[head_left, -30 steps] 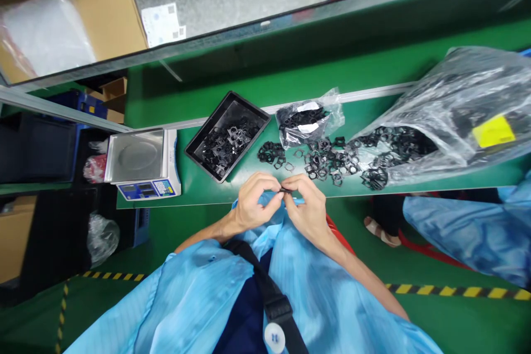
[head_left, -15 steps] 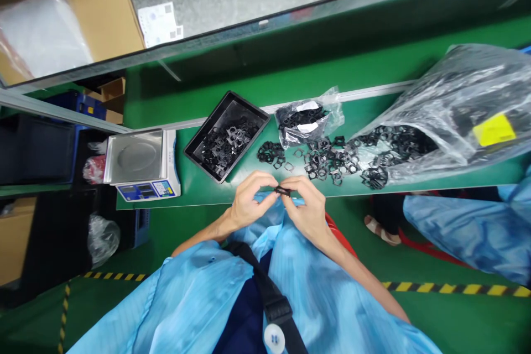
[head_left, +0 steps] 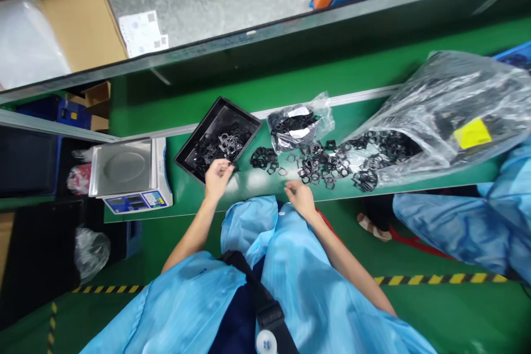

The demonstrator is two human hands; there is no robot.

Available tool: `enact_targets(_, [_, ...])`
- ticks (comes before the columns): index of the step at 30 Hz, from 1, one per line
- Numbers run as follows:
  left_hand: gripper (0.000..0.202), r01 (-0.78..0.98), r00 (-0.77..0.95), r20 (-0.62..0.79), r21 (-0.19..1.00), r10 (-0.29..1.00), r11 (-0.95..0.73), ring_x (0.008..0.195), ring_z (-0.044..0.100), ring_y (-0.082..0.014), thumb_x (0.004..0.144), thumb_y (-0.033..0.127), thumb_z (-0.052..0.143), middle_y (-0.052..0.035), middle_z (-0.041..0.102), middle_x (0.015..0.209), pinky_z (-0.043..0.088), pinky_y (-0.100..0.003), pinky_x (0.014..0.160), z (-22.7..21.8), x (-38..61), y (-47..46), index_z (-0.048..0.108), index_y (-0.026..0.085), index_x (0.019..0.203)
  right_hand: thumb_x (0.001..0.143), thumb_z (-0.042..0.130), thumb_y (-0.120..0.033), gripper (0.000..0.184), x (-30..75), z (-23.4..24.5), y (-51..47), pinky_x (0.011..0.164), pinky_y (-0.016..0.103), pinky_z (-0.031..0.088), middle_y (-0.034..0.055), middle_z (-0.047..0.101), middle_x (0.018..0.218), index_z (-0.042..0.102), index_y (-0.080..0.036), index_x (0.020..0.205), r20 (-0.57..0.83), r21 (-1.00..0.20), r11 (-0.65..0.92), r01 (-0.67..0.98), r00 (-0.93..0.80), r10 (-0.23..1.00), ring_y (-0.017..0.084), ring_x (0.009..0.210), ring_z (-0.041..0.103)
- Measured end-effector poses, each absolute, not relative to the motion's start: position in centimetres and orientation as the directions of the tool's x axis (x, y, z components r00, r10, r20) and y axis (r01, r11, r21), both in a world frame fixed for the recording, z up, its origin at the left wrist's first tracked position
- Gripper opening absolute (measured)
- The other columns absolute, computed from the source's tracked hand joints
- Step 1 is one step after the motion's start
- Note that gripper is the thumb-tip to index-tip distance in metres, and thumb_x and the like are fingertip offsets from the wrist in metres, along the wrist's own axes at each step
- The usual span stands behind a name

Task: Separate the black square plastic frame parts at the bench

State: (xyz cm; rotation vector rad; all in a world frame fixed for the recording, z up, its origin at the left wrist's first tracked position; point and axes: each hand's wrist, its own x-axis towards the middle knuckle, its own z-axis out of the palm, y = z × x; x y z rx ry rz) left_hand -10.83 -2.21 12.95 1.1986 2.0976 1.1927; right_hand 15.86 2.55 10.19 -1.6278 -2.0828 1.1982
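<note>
The green workbench (head_left: 186,207) carries a digital scale (head_left: 128,168) at left and a large clear plastic bag (head_left: 448,94) at right. Between them, ridged black plastic frames (head_left: 315,168) lie loose and fill a shallow black tray (head_left: 197,130). The left hand (head_left: 216,181) is at the tray's near edge, fingers almost closed, perhaps pinching one frame. The right hand (head_left: 301,199) rests open and empty, just before the frames.

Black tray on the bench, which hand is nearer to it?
Left. The left hand is over the tray's front edge, while the right hand is farther away to its right, near the front of the bench.
</note>
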Motion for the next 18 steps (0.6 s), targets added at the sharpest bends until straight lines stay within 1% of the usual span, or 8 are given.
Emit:
enact_targets(2, [0.010,0.486,-0.590,0.027,0.810,0.807,0.328,0.070,0.065,-0.0155,0.086,0.028,0.061,0.0002,0.062,0.073,0.055,-0.028,0.071,12.0,-13.8,-1.9,0.058,0.019,0.089,0.086,0.059,-0.012,0.017,16.3,8.6,2.7,0.080,0.034,0.059,0.0080,0.077,0.090,0.073,-0.018,0.094,-0.337,-0.655,0.019,0.755,-0.314,0.888,0.023,0.082,0.074])
enact_targets(4, [0.007,0.518,-0.627,0.030,0.762,0.779,0.388,0.077,0.066,-0.0191,0.084,0.024,0.061,-0.0016,0.062,0.076,0.056,-0.034,0.079,11.6,-16.4,-1.7,0.059,0.019,0.089,0.090,0.056,-0.014,0.024,16.2,7.6,2.9,0.084,0.034,0.058,0.0092,0.077,0.098,0.073,-0.018,0.106,-0.368,-0.600,0.009,0.800,-0.286,0.885,0.023,0.088,0.073])
enact_targets(7, [0.008,0.597,-0.623,0.078,0.691,0.779,0.407,0.101,0.064,-0.0270,0.083,0.018,0.061,-0.0090,0.065,0.093,0.050,-0.048,0.101,11.5,-18.0,-1.1,0.059,0.018,0.091,0.094,0.053,-0.017,0.034,15.4,6.8,4.0,0.086,0.035,0.056,0.0137,0.073,0.119,0.066,-0.017,0.125,-0.392,-0.531,0.028,0.847,-0.275,0.878,0.025,0.098,0.072])
enact_targets(9, [0.008,0.657,-0.562,0.106,0.659,0.820,0.365,0.113,0.060,-0.0291,0.087,0.018,0.059,-0.0131,0.065,0.105,0.043,-0.052,0.109,11.2,-17.1,-0.7,0.061,0.017,0.095,0.095,0.056,-0.019,0.036,14.7,6.5,4.9,0.085,0.035,0.055,0.0171,0.067,0.131,0.063,-0.017,0.130,-0.405,-0.494,0.059,0.868,-0.290,0.867,0.027,0.105,0.070])
enact_targets(11, [0.008,0.709,-0.439,0.088,0.644,0.894,0.285,0.110,0.061,-0.0265,0.094,0.021,0.055,-0.0123,0.066,0.105,0.046,-0.047,0.107,10.4,-14.6,-0.3,0.062,0.018,0.096,0.095,0.057,-0.020,0.033,14.1,6.2,5.6,0.084,0.035,0.054,0.0198,0.062,0.136,0.063,-0.015,0.127,-0.420,-0.459,0.092,0.884,-0.307,0.854,0.030,0.111,0.067])
enact_targets(14, [0.015,0.751,-0.181,-0.029,0.642,0.983,0.157,0.091,0.066,-0.0192,0.098,0.028,0.058,-0.0057,0.069,0.091,0.054,-0.033,0.090,8.4,-9.4,0.0,0.065,0.020,0.087,0.097,0.055,-0.021,0.026,13.7,6.0,5.9,0.084,0.034,0.052,0.0228,0.062,0.132,0.064,-0.012,0.119,-0.442,-0.412,0.129,0.902,-0.321,0.837,0.031,0.115,0.064])
enact_targets(16, [0.011,0.776,-0.079,-0.138,0.614,0.987,0.148,0.084,0.067,-0.0182,0.096,0.026,0.062,-0.0045,0.070,0.087,0.055,-0.031,0.083,6.9,-6.3,0.1,0.067,0.020,0.089,0.099,0.052,-0.023,0.024,13.7,5.9,5.9,0.083,0.033,0.051,0.0232,0.063,0.128,0.064,-0.011,0.117,-0.456,-0.386,0.143,0.911,-0.324,0.829,0.030,0.114,0.064])
enact_targets(18, [0.008,0.803,-0.043,-0.245,0.568,0.969,0.179,0.085,0.069,-0.0196,0.096,0.023,0.063,-0.0062,0.071,0.089,0.056,-0.032,0.082,5.7,-4.0,0.4,0.069,0.018,0.097,0.101,0.050,-0.026,0.024,13.7,5.9,5.7,0.082,0.033,0.050,0.0222,0.063,0.126,0.064,-0.011,0.115,-0.470,-0.369,0.143,0.918,-0.317,0.824,0.029,0.111,0.065])
